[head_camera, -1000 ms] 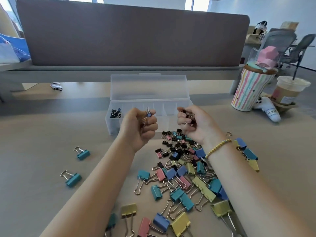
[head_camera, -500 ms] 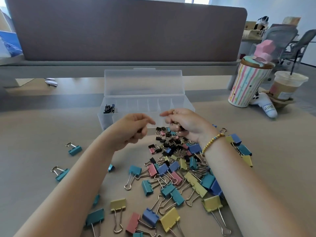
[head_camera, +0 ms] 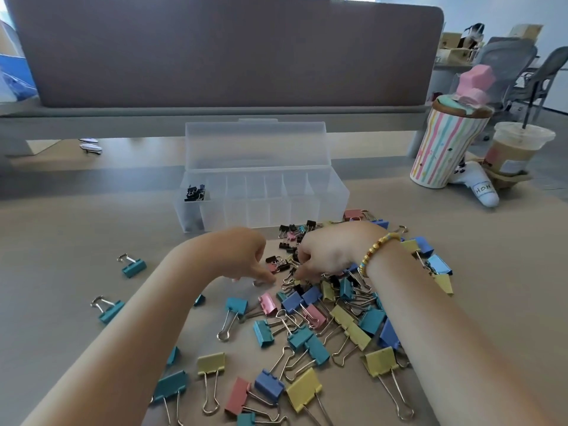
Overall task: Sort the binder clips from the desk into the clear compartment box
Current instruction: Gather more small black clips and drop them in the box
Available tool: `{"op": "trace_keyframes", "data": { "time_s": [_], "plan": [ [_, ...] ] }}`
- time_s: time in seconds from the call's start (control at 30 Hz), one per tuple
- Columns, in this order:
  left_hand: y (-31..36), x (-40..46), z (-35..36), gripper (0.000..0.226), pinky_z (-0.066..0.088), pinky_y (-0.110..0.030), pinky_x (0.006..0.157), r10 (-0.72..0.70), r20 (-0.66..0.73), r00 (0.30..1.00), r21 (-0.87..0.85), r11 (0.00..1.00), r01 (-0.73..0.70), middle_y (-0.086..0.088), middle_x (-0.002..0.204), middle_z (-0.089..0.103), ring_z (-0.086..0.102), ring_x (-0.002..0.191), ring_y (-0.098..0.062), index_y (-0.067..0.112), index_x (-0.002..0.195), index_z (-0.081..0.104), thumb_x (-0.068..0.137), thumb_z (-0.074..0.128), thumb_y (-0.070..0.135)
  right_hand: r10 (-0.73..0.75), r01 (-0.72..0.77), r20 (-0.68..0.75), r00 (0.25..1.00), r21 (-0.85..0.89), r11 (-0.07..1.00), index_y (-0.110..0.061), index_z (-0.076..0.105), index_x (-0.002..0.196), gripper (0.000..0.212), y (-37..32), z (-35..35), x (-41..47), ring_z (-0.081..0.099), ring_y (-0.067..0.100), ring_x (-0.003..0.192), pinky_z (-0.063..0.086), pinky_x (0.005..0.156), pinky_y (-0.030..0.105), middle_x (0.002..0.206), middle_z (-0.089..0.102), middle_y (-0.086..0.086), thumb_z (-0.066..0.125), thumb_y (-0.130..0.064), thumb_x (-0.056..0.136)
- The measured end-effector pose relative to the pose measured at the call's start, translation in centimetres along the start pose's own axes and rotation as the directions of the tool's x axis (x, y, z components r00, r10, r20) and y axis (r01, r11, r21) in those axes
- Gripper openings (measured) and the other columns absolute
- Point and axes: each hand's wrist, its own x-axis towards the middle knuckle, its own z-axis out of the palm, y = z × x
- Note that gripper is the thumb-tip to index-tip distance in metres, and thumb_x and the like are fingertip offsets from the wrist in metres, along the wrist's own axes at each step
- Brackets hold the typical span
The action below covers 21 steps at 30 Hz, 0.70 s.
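A clear compartment box (head_camera: 335,200) stands open mid-desk, lid (head_camera: 255,142) upright; several small black clips (head_camera: 195,193) lie in its far-left compartment. In front of it spreads a pile of binder clips (head_camera: 310,318) in teal, blue, yellow, pink and black. My left hand (head_camera: 236,256) reaches down at the pile's left edge, fingertips pinching a small clip's silver handle (head_camera: 257,282) on the desk. My right hand (head_camera: 329,253), with a bead bracelet at the wrist, is curled down into the small clips at the pile's far end, fingertips closed on one there; its palm is hidden.
Two teal clips (head_camera: 133,265) (head_camera: 107,309) lie apart at the left. A striped cup (head_camera: 445,149), an iced drink (head_camera: 516,149) and a white toy (head_camera: 479,189) stand at the right. A grey partition (head_camera: 215,50) walls the back of the desk.
Both hands have dropped from in front of the box down to the pile. The left hand opened its fist on the way, then reached to the desk.
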Motion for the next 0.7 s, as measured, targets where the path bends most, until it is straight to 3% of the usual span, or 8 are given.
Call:
{"op": "trace_keyframes", "data": {
  "time_s": [0.13, 0.33, 0.5, 0.6, 0.7],
  "plan": [
    [-0.3, 0.0, -0.2, 0.038, 0.033, -0.022, 0.055, 0.0, -0.016, 1.0, -0.023, 1.0, -0.001, -0.001, 0.075, 0.062, 0.046, 0.057, -0.007, 0.017, 0.075, 0.045, 0.079, 0.063, 0.05, 0.024, -0.024, 0.011, 1.0, -0.01, 1.0, -0.014, 0.056, 0.084, 0.031, -0.5, 0.1, 0.1, 0.043, 0.01, 0.06, 0.033, 0.051, 0.022, 0.067, 0.046, -0.004, 0.051, -0.043, 0.092],
    [-0.2, -0.6, -0.6, 0.052, 0.03, -0.02, 0.052, -0.042, 0.027, 0.999, 0.021, 0.999, 0.041, -0.001, 0.073, 0.061, 0.045, 0.057, -0.006, 0.003, 0.1, 0.06, 0.08, 0.061, 0.051, 0.045, -0.044, -0.055, 0.997, 0.02, 0.999, -0.012, 0.052, 0.069, 0.035, -1.2, 0.6, 0.8, 0.045, 0.013, 0.06, 0.034, 0.053, 0.022, 0.064, 0.048, -0.003, 0.056, -0.039, 0.09],
    [0.3, -0.4, -0.4, 0.061, 0.032, -0.021, 0.05, -0.034, 0.003, 0.999, 0.073, 0.997, 0.034, 0.001, 0.061, 0.057, 0.047, 0.055, -0.009, 0.002, 0.087, 0.064, 0.077, 0.058, 0.062, 0.079, -0.062, -0.18, 0.98, 0.095, 0.994, -0.016, 0.043, 0.06, 0.039, -1.1, 0.7, 1.4, 0.04, 0.012, 0.055, 0.032, 0.051, 0.024, 0.062, 0.045, -0.001, 0.054, -0.037, 0.092],
    [0.6, -0.1, 0.2, 0.055, 0.028, -0.022, 0.047, -0.024, -0.012, 1.0, 0.165, 0.986, 0.026, 0.001, 0.058, 0.048, 0.039, 0.051, -0.011, 0.009, 0.068, 0.054, 0.075, 0.058, 0.063, 0.078, -0.034, -0.229, 0.97, 0.188, 0.982, -0.014, 0.046, 0.062, 0.042, -0.6, 0.3, 1.1, 0.037, 0.012, 0.052, 0.027, 0.048, 0.024, 0.059, 0.041, 0.0, 0.043, -0.037, 0.098],
    [0.1, 0.1, 0.2, 0.054, 0.03, -0.022, 0.05, -0.04, -0.07, 0.997, 0.179, 0.983, 0.052, 0.001, 0.065, 0.048, 0.04, 0.058, -0.012, 0.009, 0.081, 0.055, 0.075, 0.058, 0.063, 0.052, 0.013, -0.277, 0.959, 0.23, 0.973, -0.011, 0.061, 0.083, 0.038, -0.2, -0.1, 0.9, 0.04, 0.01, 0.056, 0.027, 0.048, 0.023, 0.065, 0.045, -0.001, 0.032, -0.028, 0.102]
  ]
}}
